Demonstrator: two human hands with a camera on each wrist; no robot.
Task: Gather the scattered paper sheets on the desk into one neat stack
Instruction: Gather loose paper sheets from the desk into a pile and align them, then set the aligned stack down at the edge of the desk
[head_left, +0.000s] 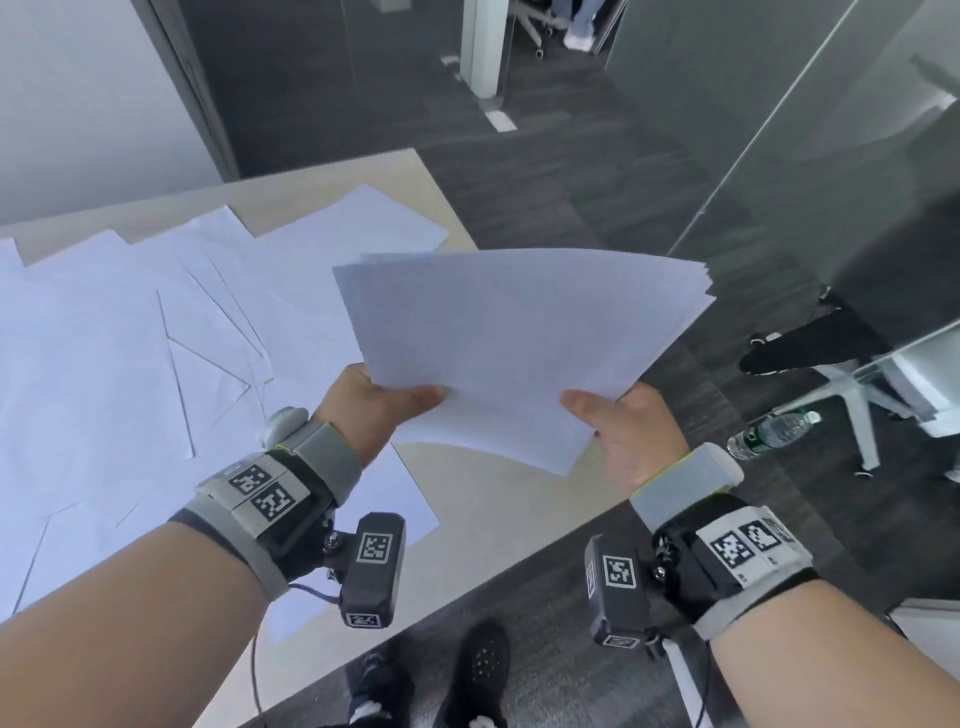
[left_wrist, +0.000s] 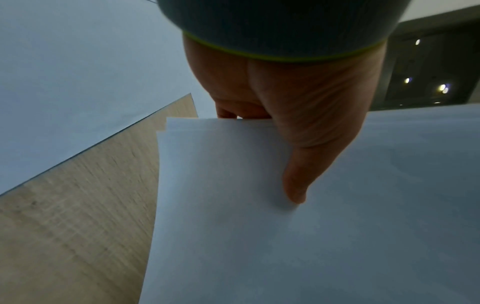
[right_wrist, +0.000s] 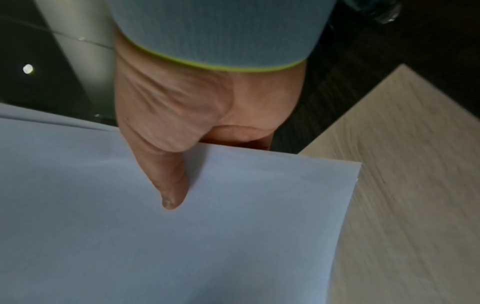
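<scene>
A: Where are the paper sheets?

B: A bundle of sheets (head_left: 519, 338) is held in the air at the centre of the frame, over the right corner of the desk (head_left: 519, 499). The left hand (head_left: 374, 400) pinches its near left corner, thumb on top. The right hand (head_left: 628, 431) pinches the near right edge in the same way.

A: And the fingers?

B: In both wrist views only the thumbs lie on the paper; the other fingers go under the bundle and are hidden. The far edges of the bundle are fanned, not aligned.

A: Other sheets?

B: Loose sheets (head_left: 130, 332) cover the desk at the left, overlapping and cut off by the frame. I cannot count them. A bottle (head_left: 774, 431) lies on the floor at the right.
</scene>
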